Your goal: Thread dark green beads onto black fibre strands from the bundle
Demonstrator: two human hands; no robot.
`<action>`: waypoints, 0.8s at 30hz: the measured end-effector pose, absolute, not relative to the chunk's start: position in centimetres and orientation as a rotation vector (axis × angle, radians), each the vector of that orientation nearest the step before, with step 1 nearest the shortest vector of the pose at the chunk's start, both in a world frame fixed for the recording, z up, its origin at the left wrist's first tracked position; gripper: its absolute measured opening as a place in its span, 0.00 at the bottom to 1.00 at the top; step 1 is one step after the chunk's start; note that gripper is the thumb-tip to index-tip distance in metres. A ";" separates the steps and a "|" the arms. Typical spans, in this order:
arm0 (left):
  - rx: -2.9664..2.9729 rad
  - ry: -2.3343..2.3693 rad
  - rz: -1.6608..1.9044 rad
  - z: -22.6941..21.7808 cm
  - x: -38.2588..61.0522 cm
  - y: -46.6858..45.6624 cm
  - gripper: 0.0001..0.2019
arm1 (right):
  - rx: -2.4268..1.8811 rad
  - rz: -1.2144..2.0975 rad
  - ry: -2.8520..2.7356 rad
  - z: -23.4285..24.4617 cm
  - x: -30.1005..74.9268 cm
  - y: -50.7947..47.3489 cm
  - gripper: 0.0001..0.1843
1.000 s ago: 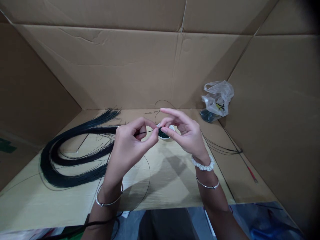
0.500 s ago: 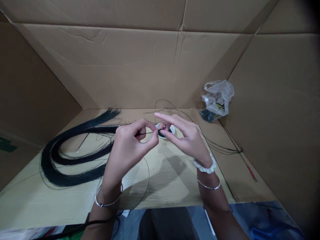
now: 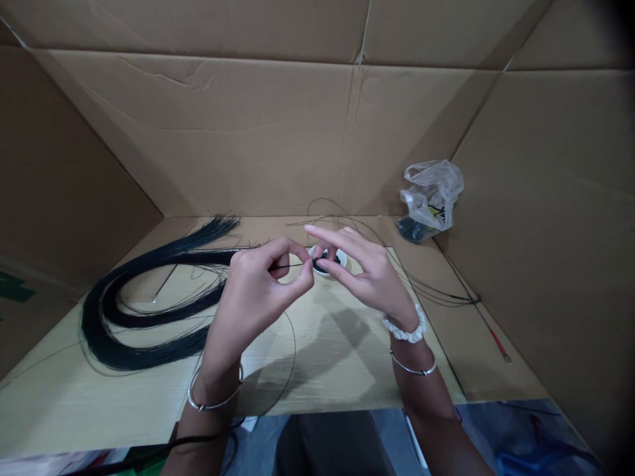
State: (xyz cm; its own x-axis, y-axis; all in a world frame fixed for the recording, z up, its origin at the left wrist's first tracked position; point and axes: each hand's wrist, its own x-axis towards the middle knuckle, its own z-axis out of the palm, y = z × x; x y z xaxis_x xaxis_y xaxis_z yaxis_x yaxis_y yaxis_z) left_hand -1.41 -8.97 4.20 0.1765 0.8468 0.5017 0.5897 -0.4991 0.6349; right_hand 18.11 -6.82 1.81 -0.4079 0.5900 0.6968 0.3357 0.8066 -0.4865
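One thin black wire (image 3: 290, 266) is pinched by the left hand (image 3: 258, 291) so its tip points at dark beads (image 3: 337, 259) in a white dish (image 3: 343, 266) near the counter's (image 3: 268, 226) far edge, the right hand (image 3: 370, 271) curled above, its grip unclear

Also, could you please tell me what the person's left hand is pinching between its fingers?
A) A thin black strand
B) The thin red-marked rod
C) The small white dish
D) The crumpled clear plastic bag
A: the fingers of the left hand pinch a thin black strand, which runs straight out toward the small white dish.
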 end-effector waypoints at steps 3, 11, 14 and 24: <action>2.154 1.349 1.240 4.1 -1.4 -8.9 0.05 | -0.671 0.333 -2.042 1.8 18.1 -6.8 0.26; 2.097 1.310 1.269 4.0 -1.4 -8.7 0.04 | -0.616 0.411 -1.998 1.8 18.0 -6.5 0.25; 1.990 1.273 1.276 3.9 -1.5 -8.5 0.06 | -0.560 0.626 -1.836 1.3 17.7 -5.8 0.21; 1.697 1.202 1.294 4.1 -1.4 -7.8 0.09 | -0.495 1.028 -1.449 -0.9 16.4 -3.5 0.08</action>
State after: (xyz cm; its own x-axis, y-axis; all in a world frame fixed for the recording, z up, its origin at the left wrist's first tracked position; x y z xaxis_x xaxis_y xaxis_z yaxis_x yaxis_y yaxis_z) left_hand -1.37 -7.80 4.13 0.0795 0.9390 0.3347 0.2649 -0.3436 0.9010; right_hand 16.37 -3.46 -0.86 -0.1789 0.8042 0.5667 -0.2690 0.5141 -0.8145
